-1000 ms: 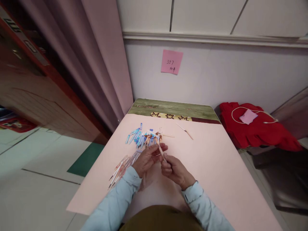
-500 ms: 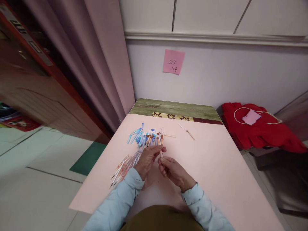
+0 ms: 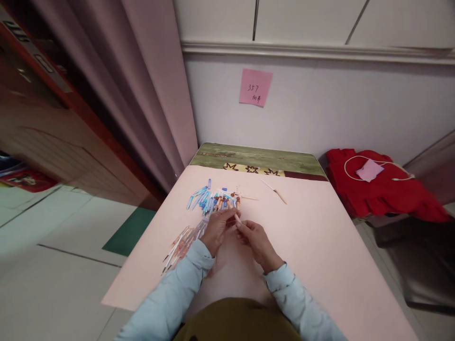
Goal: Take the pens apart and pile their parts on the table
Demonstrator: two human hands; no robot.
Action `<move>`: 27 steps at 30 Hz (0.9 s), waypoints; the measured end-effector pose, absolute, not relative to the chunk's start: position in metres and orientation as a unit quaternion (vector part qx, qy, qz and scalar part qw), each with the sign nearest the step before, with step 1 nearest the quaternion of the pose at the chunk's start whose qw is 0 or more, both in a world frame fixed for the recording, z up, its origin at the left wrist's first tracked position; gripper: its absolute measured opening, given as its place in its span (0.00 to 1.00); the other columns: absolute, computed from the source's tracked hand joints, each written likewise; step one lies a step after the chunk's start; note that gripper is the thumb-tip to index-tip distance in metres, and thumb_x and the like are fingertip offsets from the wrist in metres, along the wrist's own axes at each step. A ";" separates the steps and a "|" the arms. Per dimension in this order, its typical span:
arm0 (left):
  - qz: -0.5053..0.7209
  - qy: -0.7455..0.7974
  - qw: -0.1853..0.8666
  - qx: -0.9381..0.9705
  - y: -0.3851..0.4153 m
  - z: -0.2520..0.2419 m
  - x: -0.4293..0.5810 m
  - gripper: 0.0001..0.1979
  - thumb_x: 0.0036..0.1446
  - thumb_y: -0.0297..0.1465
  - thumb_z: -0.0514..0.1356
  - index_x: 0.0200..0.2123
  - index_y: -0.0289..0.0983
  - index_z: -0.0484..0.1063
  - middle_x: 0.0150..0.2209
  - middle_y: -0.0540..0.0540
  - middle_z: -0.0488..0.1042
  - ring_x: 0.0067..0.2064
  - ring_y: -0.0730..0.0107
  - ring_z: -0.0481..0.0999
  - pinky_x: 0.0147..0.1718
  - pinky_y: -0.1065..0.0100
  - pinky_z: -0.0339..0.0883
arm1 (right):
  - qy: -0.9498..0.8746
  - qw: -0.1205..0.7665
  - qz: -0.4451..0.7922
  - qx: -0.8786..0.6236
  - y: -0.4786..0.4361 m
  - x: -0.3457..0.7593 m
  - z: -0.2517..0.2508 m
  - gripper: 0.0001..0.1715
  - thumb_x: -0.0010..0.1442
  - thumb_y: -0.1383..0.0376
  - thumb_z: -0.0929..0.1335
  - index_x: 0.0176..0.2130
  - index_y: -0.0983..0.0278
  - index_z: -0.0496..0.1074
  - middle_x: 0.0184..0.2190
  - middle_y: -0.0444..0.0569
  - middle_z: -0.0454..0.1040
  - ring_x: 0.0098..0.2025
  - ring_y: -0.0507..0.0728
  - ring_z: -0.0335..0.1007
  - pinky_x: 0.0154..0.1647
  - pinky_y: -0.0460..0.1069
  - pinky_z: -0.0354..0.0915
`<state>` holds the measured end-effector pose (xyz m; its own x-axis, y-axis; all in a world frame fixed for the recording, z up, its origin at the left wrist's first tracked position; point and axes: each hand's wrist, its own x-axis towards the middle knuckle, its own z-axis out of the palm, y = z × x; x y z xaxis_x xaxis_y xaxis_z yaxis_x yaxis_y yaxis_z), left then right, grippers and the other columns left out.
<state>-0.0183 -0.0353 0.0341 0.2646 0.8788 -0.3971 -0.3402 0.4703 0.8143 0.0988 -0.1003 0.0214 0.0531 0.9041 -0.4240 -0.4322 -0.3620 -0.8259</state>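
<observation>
Above the middle of the pink-covered table (image 3: pixel 313 246), my left hand (image 3: pixel 217 231) and my right hand (image 3: pixel 256 240) pinch a thin pale pen-like piece (image 3: pixel 237 218) between them. The left fingers grip its upper part, the right fingertips its lower end. Just beyond the left hand is a pile of blue pieces (image 3: pixel 201 198) and several brown-topped ones (image 3: pixel 238 202). Left of that hand, several slim refills with dark tips (image 3: pixel 177 246) lie in a slanting bunch. One pen with a beige barrel (image 3: pixel 280 196) rests apart at the right.
A green wooden strip (image 3: pixel 256 154) edges the table's far side, against a wall with a pink note (image 3: pixel 255 88). To the right are a red cloth (image 3: pixel 387 194) and a white cable (image 3: pixel 394 164). A curtain (image 3: pixel 156 85) and wooden door (image 3: pixel 71 151) stand left.
Both hands have shifted slightly up in the view, and the held piece is tilted more. The camera view has moved a little.
</observation>
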 end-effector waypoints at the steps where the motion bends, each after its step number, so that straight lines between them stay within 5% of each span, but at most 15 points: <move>1: 0.418 0.451 0.729 0.301 -0.033 0.034 -0.016 0.14 0.42 0.37 0.72 0.27 0.32 0.78 0.29 0.44 0.78 0.30 0.70 0.75 0.34 0.69 0.68 | -0.245 0.530 0.617 -0.527 -0.098 0.099 0.021 0.28 0.42 0.50 0.79 0.32 0.66 0.71 0.23 0.43 0.72 0.22 0.48 0.63 0.23 0.43 0.56; 8: 0.412 0.429 0.736 0.322 -0.021 0.038 0.001 0.15 0.44 0.38 0.71 0.25 0.31 0.76 0.24 0.46 0.75 0.25 0.73 0.72 0.27 0.70 0.66 | -0.262 0.503 0.625 -0.537 -0.080 0.107 0.025 0.32 0.53 0.38 0.68 0.30 0.65 0.71 0.17 0.40 0.64 0.17 0.47 0.53 0.18 0.46 0.47; 18: 0.488 0.483 0.677 0.263 0.001 0.035 0.006 0.15 0.42 0.37 0.71 0.24 0.32 0.72 0.23 0.49 0.73 0.23 0.75 0.71 0.24 0.71 0.68 | -0.429 0.458 0.313 -0.712 -0.074 0.122 0.011 0.15 0.50 0.55 0.72 0.27 0.60 0.66 0.23 0.42 0.71 0.25 0.53 0.64 0.28 0.47 0.57; 27: 0.462 0.531 0.615 0.355 0.022 0.034 -0.010 0.17 0.41 0.39 0.73 0.25 0.32 0.72 0.24 0.45 0.76 0.19 0.74 0.72 0.19 0.69 0.69 | -0.538 0.247 0.169 -0.788 -0.070 0.146 0.036 0.13 0.61 0.55 0.68 0.31 0.61 0.73 0.26 0.48 0.76 0.29 0.56 0.69 0.28 0.48 0.49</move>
<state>-0.0100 0.0220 0.0340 0.0098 0.9455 -0.3256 -0.1909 0.3214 0.9275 0.1461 -0.0700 0.0357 0.3639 0.9315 -0.0003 0.7651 -0.2990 -0.5703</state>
